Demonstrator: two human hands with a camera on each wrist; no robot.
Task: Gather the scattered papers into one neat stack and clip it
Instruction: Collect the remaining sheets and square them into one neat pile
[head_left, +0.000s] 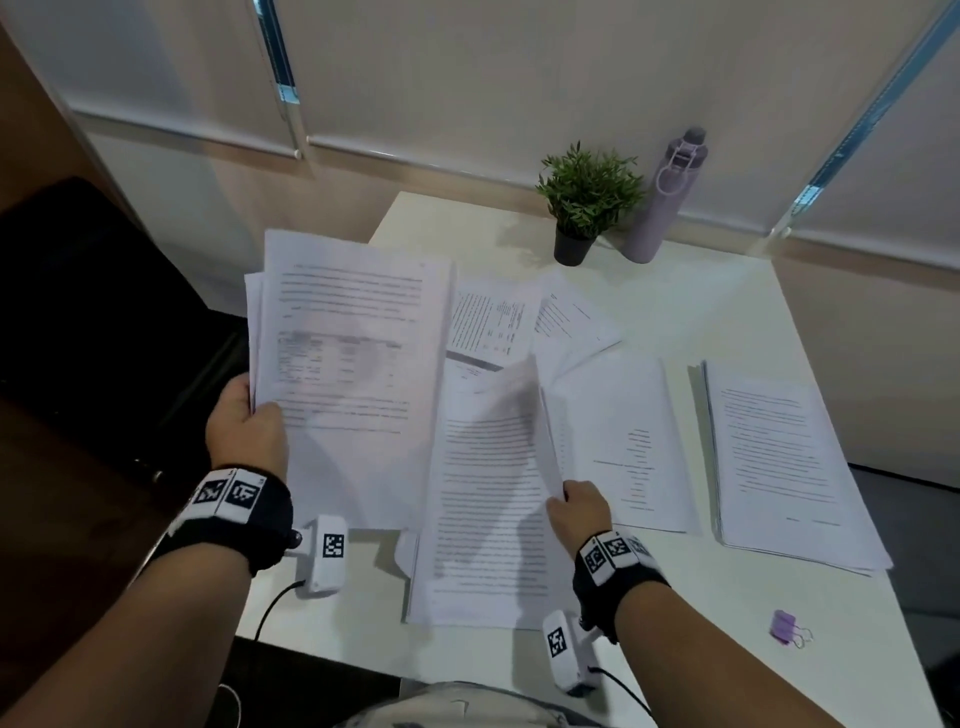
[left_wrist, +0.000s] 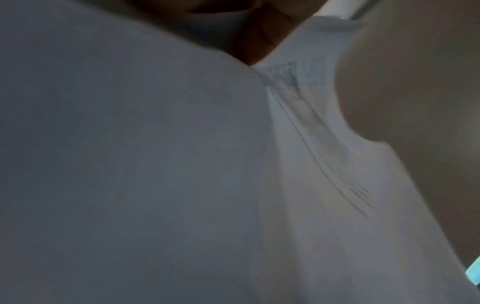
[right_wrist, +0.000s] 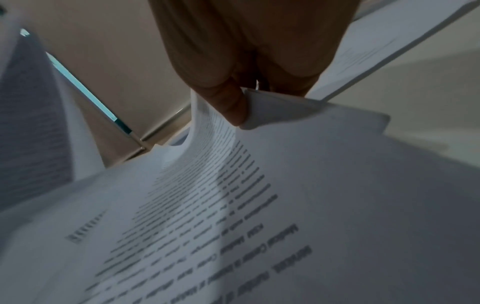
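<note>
The left hand (head_left: 248, 426) gripped a sheaf of white printed papers (head_left: 353, 364) by its lower left edge, raised above the white bench (head_left: 701, 312). The right hand (head_left: 579, 506) pinched the corner of one white printed sheet (right_wrist: 233, 185), lifting it off the loose pages (head_left: 488, 499) spread mid-bench. A separate squared pile of papers (head_left: 779, 457) lay to the right, and a small purple binder clip (head_left: 785, 627) sat near the bench's front right corner.

White papers (head_left: 353, 364), lilac clip (head_left: 783, 626), lilac bottle (head_left: 662, 202), green plant (head_left: 589, 189)
</note>
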